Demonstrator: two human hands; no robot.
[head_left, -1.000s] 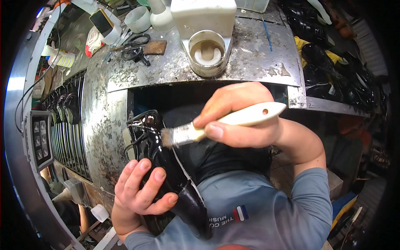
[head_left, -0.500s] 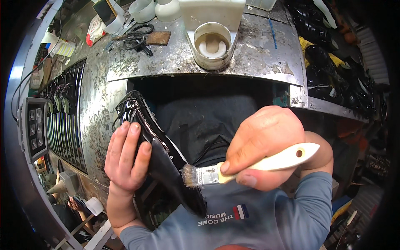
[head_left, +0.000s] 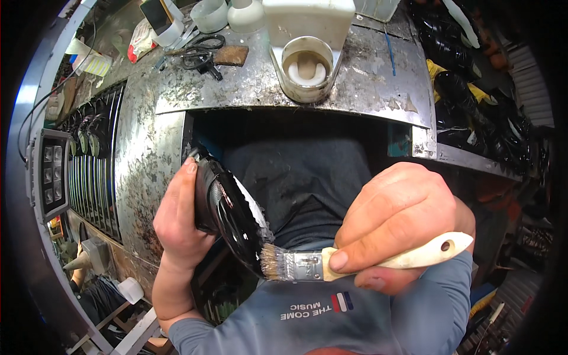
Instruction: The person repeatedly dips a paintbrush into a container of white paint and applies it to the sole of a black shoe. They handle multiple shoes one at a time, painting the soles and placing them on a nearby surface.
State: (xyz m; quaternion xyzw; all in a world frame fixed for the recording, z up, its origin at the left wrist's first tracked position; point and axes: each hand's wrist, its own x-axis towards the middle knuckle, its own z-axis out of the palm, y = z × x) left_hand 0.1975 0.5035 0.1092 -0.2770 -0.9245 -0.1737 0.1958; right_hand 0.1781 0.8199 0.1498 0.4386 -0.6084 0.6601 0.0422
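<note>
My left hand [head_left: 177, 222] grips a glossy black shoe [head_left: 234, 216] in front of my body, its fingers on the left side near the upper end. A strip of white shows along the shoe's right edge. Pinched in my right hand [head_left: 402, 216] is a flat paintbrush [head_left: 303, 265] with a pale wooden handle and a metal ferrule. The bristles touch the shoe's lower right edge. Part of the shoe is hidden behind my left fingers.
A clear pot [head_left: 307, 94] attached to a white tank [head_left: 309, 21] stands on the worn metal bench [head_left: 248, 89]. Black cable [head_left: 201, 53] and a brown block [head_left: 231, 55] lie left of it. Black shoes [head_left: 461, 106] fill the right side. A lamp [head_left: 52, 174] stands left.
The shoe has been turned in my left hand, and its lower end has come up. My left fingers have shifted along it. The brush has moved slightly right and down.
</note>
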